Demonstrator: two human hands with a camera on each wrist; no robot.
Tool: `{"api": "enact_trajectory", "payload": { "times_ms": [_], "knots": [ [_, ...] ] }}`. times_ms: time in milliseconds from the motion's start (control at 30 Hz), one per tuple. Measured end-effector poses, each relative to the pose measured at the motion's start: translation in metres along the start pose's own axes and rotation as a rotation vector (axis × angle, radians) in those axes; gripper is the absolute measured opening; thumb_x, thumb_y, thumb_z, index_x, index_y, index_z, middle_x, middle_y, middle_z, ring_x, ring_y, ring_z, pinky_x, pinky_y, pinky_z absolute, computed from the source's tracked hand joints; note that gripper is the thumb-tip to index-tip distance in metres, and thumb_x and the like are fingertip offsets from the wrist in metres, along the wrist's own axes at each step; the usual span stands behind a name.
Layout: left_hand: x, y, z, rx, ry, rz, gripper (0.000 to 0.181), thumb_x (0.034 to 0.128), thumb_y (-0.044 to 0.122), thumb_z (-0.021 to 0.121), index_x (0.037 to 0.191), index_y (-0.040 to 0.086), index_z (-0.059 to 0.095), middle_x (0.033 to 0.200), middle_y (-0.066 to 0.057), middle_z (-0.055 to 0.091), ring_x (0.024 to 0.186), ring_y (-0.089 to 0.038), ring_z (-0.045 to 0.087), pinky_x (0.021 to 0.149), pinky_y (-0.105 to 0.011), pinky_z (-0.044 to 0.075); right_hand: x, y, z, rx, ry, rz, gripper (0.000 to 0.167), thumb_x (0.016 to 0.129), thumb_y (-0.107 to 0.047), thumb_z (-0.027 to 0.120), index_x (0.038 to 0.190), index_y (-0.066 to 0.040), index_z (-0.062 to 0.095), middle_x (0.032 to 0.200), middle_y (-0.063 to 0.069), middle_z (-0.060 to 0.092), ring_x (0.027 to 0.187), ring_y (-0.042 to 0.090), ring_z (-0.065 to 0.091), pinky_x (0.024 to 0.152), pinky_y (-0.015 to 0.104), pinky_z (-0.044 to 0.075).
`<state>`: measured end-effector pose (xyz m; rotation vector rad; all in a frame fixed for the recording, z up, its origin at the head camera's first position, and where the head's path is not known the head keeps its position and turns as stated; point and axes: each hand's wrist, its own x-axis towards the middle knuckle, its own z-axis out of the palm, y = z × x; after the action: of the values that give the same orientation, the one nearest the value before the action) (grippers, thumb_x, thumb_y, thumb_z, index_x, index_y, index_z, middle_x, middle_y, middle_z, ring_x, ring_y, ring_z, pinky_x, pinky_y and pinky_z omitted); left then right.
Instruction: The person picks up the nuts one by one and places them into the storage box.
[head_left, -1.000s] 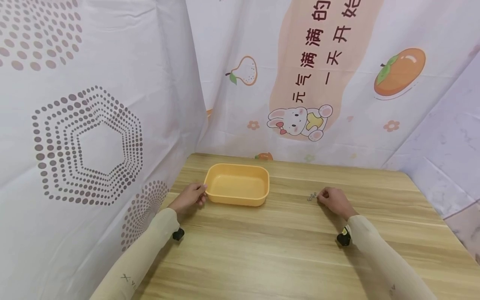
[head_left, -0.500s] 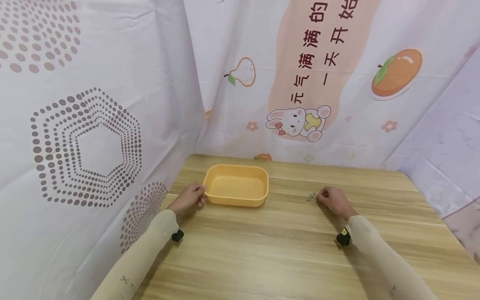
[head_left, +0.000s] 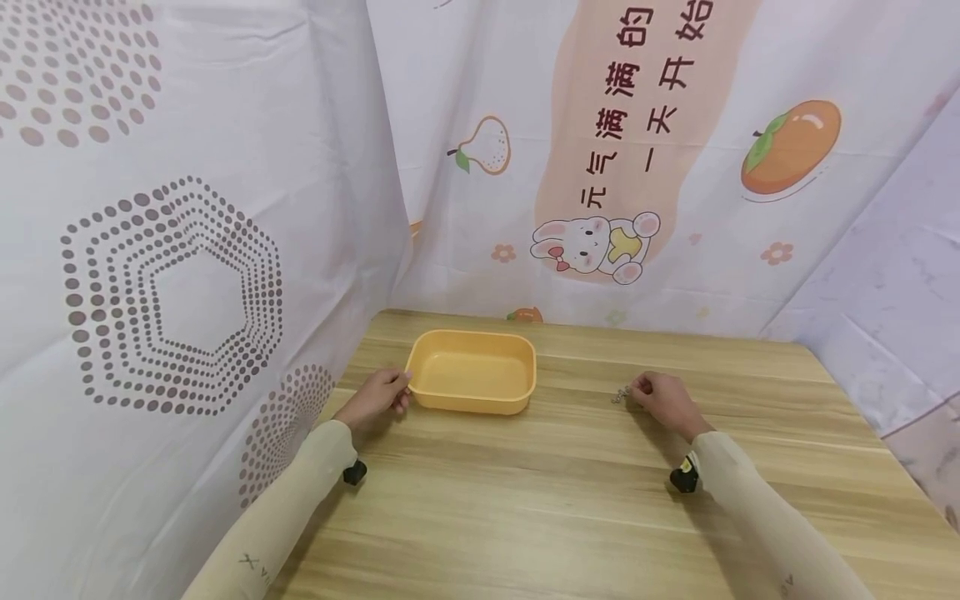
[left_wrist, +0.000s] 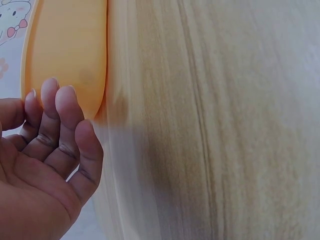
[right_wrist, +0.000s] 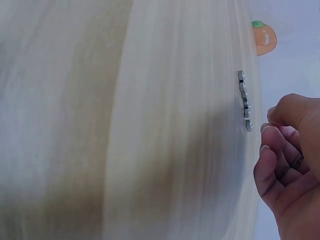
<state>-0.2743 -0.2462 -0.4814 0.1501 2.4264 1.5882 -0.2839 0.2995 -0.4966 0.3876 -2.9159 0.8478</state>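
The yellow rectangular plastic basin (head_left: 474, 406) stands on the table. My left hand (head_left: 377, 394) pinches its left rim between thumb and forefinger, while the other fingers (left_wrist: 67, 107) curl loosely beside the wall in the left wrist view. To the right, several small metal nuts (head_left: 619, 395) lie close together. They form a row of nuts (right_wrist: 244, 95) in the right wrist view, the nearest slightly apart. Just right of that row is my right hand (head_left: 666, 402), fingers bent and thumb tip close to the forefinger (right_wrist: 272, 134). Whether anything is between those tips cannot be seen.
The wood-grain table (head_left: 487, 492) stretches toward me. A printed white curtain (head_left: 420, 275) hangs behind it, and a dotted curtain (head_left: 322, 208) borders the left side. A black wrist device (head_left: 684, 477) sits under the right sleeve, another device (head_left: 356, 472) under the left.
My right hand has edged a little left, closer to the nuts. The left hand stays at the basin's rim. The head view has shifted slightly.
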Motion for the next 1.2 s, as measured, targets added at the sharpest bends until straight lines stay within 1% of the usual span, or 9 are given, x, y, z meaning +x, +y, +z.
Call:
{"api": "enact_trajectory", "payload": {
  "times_ms": [133, 567, 667, 867, 1067, 1200],
  "knots": [
    [0.0, 0.0, 0.0, 0.011, -0.002, 0.008, 0.036, 0.1127, 0.027, 0.045, 0.097, -0.001, 0.061, 0.084, -0.013, 0.064, 0.071, -0.019, 0.06, 0.064, -0.028, 0.056, 0.0, -0.004, 0.0, 0.002, 0.003, -0.007, 0.015, 0.101, -0.013, 0.062, 0.099, -0.001, 0.072, 0.087, 0.005, 0.071, 0.075, 0.015, 0.062, 0.067, 0.032, 0.052],
    [-0.001, 0.001, 0.0, 0.006, 0.002, -0.007, 0.035, 0.1128, 0.025, 0.044, 0.098, -0.001, 0.061, 0.084, -0.011, 0.063, 0.071, -0.018, 0.059, 0.064, -0.027, 0.056, 0.0, -0.008, -0.001, 0.01, 0.01, -0.037, 0.013, 0.1, -0.013, 0.062, 0.099, -0.003, 0.071, 0.087, 0.002, 0.07, 0.075, 0.014, 0.061, 0.068, 0.033, 0.052],
    [-0.001, 0.001, 0.0, 0.008, -0.005, 0.002, 0.036, 0.1128, 0.026, 0.044, 0.097, -0.002, 0.061, 0.084, -0.012, 0.064, 0.07, -0.017, 0.059, 0.064, -0.028, 0.056, 0.0, -0.009, -0.001, 0.013, 0.011, -0.036, 0.013, 0.1, -0.012, 0.062, 0.098, -0.003, 0.071, 0.086, 0.002, 0.07, 0.074, 0.013, 0.06, 0.067, 0.033, 0.051],
    [-0.001, 0.0, 0.0, 0.001, -0.009, 0.013, 0.037, 0.1126, 0.027, 0.045, 0.099, -0.004, 0.061, 0.085, -0.015, 0.064, 0.07, -0.017, 0.058, 0.063, -0.029, 0.056, 0.001, -0.009, 0.002, 0.013, 0.017, -0.041, 0.012, 0.1, -0.012, 0.063, 0.098, -0.004, 0.071, 0.086, 0.002, 0.07, 0.074, 0.013, 0.06, 0.066, 0.032, 0.051],
    [-0.001, -0.001, -0.001, -0.01, -0.009, -0.001, 0.036, 0.1128, 0.026, 0.044, 0.098, -0.003, 0.061, 0.084, -0.014, 0.063, 0.069, -0.016, 0.058, 0.064, -0.027, 0.055, 0.002, -0.012, 0.006, 0.034, 0.031, -0.06, 0.012, 0.101, -0.012, 0.063, 0.099, -0.005, 0.071, 0.087, 0.002, 0.071, 0.077, 0.014, 0.062, 0.066, 0.031, 0.051],
    [0.0, 0.0, -0.001, -0.009, -0.015, 0.004, 0.036, 0.1131, 0.025, 0.043, 0.097, -0.002, 0.06, 0.084, -0.012, 0.063, 0.069, -0.016, 0.058, 0.064, -0.027, 0.055, 0.003, -0.015, 0.008, 0.034, 0.029, -0.057, 0.012, 0.101, -0.013, 0.063, 0.1, -0.005, 0.071, 0.087, 0.001, 0.07, 0.077, 0.015, 0.061, 0.068, 0.032, 0.051]
  ]
}}
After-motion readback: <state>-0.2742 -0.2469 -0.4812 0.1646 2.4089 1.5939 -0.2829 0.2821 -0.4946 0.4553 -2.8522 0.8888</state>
